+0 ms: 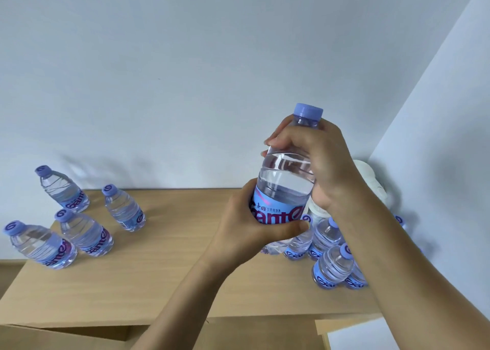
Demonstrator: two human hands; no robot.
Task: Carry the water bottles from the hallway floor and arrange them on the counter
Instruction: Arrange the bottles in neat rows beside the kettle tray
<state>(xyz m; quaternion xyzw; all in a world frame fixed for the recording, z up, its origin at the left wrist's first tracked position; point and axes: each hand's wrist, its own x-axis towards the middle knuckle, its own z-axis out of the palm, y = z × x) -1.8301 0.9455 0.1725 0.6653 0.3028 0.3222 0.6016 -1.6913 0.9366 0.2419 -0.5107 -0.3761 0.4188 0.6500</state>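
Left hand (246, 225) wraps the label band of a large water bottle (285, 185), fingers curled round its lower body, thumb across the front; right hand (318, 161) clamps the shoulder and neck just under the lilac cap (309, 112). Two-hand grip looks meant to keep the full bottle upright and steady while it hangs just above the wooden tabletop (169, 267), likely en route to a spot w/ the others.

Far left of the left hand: four small bottles (79, 225) stand in a loose cluster on the tabletop, apart from one another, caps up; their lean is probably lens distortion. Below and right of the right hand, partly hidden by the forearm: a tighter group of small bottles (332, 264), touching or nearly so, packed toward the corner, so this bottle prob. goes near them or in the open stretch between groups.

Labels: blue band, purple lettering reading approx. "Ganten"; small Chinese characters above it, too small to read. Caps carry a swirl logo. White object (371, 174) behind the right hand, unidentifiable.
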